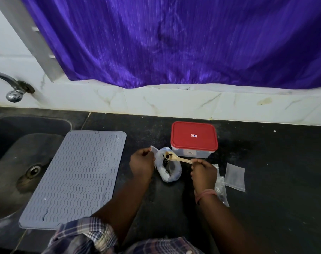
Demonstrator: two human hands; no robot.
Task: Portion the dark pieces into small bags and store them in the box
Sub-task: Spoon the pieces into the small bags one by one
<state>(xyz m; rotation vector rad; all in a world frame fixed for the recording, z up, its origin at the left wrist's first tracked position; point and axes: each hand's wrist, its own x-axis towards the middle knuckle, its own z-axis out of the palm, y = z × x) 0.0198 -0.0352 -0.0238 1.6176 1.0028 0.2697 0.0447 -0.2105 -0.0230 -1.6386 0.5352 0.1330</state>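
Tap [13, 87] left of the sink [27, 162]: spout cut by frame edge. Small bag [221, 187] partly hidden behind right hand [203, 173]; contents unreadable.

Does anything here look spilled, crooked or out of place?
Mostly tidy. The grey mat lies askew, its left part overhanging the sink. A few pale specks dot the dark counter. The box is still lidded, and no dark pieces appear spilled around the open bag.

Dark pieces [167, 156] on spoon [178, 158] over open bag [169, 169], red-lidded box [193, 139] behind.
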